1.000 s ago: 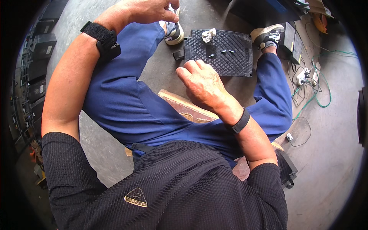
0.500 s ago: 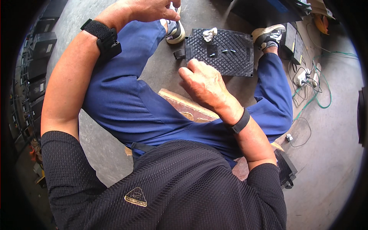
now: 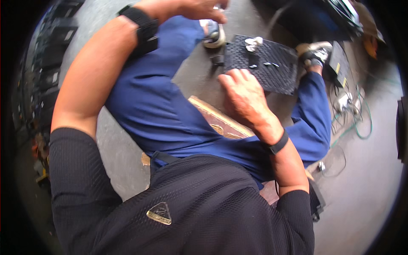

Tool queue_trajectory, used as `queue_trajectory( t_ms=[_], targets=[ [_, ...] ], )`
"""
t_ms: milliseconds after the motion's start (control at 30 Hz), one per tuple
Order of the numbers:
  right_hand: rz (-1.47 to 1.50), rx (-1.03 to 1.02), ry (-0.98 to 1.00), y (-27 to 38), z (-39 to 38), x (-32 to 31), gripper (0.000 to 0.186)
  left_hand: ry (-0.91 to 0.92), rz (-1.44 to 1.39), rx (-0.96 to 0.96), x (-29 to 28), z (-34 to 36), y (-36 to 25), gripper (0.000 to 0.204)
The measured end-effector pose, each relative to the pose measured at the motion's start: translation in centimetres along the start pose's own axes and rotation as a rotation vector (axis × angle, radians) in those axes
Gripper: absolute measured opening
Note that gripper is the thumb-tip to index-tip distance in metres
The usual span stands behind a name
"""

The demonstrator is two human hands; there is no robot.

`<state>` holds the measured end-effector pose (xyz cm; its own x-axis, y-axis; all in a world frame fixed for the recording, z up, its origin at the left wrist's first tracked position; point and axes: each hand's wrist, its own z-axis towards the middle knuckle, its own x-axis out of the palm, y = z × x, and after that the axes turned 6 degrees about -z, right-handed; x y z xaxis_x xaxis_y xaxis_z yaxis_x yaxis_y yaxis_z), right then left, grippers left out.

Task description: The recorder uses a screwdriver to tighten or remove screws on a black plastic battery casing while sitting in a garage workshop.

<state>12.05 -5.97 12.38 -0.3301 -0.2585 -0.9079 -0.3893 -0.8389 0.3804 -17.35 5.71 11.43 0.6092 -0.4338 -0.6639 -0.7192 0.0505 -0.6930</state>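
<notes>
A black textured plastic panel (image 3: 278, 78) lies on the floor between my feet. On it are a crumpled white wad (image 3: 253, 43) and a few small screws (image 3: 267, 64). My right hand (image 3: 245, 95) hovers by the panel's near left edge, fingers curled in; whatever they hold, if anything, is hidden. My left hand (image 3: 202, 7) is at the top edge, above my left shoe (image 3: 215, 39), and partly cut off. Its thumb and finger come together around a small pale bit that I cannot make out. Motion blur softens both hands.
A wooden board (image 3: 214, 120) lies under my legs. Beyond my right shoe (image 3: 316, 53) stand a black case (image 3: 338, 63) and a large dark box (image 3: 308, 19). Cables with a white plug block (image 3: 345, 102) lie on the right. Black units (image 3: 53, 78) line the left.
The whole view has shifted, so everything appears farther right. My left hand has moved slightly right over the shoe; my right hand keeps about the same place beside the panel.
</notes>
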Motion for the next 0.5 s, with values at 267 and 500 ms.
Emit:
queue_trajectory(
  t_ms=[267,500],
  targets=[
    [0.021,0.121,0.135,0.9,0.1,-1.9,0.026,0.050,0.040,0.023,0.1,0.1,-4.9,0.055],
    [0.109,-0.009,0.047,0.5,0.1,-0.7,0.029,0.044,0.149,0.016,0.2,1.2,-4.7,0.049]
  ],
)
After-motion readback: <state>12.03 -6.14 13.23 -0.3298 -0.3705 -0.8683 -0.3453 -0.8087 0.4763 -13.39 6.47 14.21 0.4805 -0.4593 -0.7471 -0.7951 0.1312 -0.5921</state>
